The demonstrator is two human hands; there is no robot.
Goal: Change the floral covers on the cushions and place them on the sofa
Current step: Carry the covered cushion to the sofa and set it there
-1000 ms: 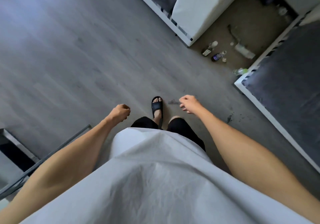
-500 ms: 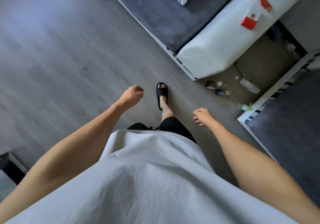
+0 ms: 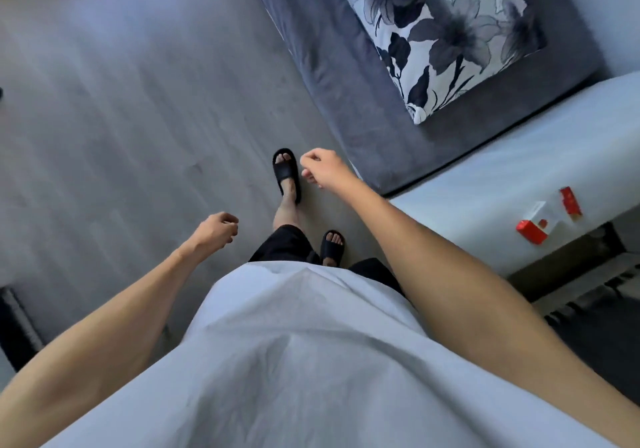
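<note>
Fingers loosely curled, both hands empty above grey floor (image 3: 121, 108), floral cushion (image 3: 446, 31) on sofa (image 3: 332, 76).

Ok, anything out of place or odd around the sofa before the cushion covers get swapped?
Only small things. A red and white carton lies on the sofa's white padded armrest, not a usual spot. The black and white floral cushion lies flat on the grey seat. Both hands are empty. Nothing looks spilled or damaged.
</note>
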